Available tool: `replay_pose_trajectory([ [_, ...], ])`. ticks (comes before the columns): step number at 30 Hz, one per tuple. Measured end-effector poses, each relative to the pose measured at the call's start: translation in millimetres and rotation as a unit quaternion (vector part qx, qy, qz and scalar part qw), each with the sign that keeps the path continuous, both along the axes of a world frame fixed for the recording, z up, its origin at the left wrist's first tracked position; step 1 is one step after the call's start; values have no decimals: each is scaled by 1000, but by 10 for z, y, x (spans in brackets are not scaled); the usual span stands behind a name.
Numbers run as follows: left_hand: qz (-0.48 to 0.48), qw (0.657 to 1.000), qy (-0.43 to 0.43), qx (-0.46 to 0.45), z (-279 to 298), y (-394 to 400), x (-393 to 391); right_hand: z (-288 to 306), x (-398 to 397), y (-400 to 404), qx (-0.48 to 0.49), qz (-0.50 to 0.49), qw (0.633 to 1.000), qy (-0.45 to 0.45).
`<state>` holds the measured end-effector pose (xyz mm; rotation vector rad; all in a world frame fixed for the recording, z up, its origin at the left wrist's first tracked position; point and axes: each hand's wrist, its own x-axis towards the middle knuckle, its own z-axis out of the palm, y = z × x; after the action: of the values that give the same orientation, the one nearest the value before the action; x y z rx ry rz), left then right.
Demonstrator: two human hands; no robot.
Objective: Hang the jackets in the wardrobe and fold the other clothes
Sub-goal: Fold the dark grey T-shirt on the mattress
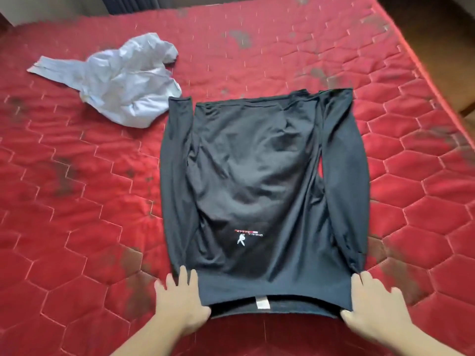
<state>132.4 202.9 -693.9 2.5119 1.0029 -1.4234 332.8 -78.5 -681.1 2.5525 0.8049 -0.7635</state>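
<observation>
A black long-sleeved shirt (257, 181) lies flat on the red quilted mattress (77, 201), both sleeves folded in along its sides and its collar end with a white label toward me. My left hand (180, 301) lies at the near left corner, fingers straight beside the cloth and thumb along the near edge. At the near right corner my right hand (375, 304) mirrors it, with flat fingers and the thumb touching the edge. A crumpled white garment (123, 80) lies at the far left of the mattress.
The mattress's right edge (437, 80) runs diagonally, with brown wooden floor (437, 24) beyond it. Dark curtains (128, 3) hang past the far side. Dark stains mark the red cover in several places.
</observation>
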Motion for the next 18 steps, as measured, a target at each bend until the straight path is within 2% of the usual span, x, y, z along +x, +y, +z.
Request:
replay_pose_trajectory([
  [4,-7,1000,28,-6,34,-56,67,-10,-131,-67,-14,-35,998,44],
  [7,-55,998,36,-8,156,7,334,25,-55,40,-38,-55,995,77],
  [10,-133,989,-59,12,192,77,721,46,157,238,-17,-43,998,49],
  [13,-174,963,-205,14,37,85,1124,-92,452,460,95,22,994,-58],
  [15,-184,941,-284,-18,-101,74,1390,-268,649,599,149,55,984,-84],
  [18,-185,926,-318,-78,-273,99,1808,-551,943,843,196,71,975,-84],
])
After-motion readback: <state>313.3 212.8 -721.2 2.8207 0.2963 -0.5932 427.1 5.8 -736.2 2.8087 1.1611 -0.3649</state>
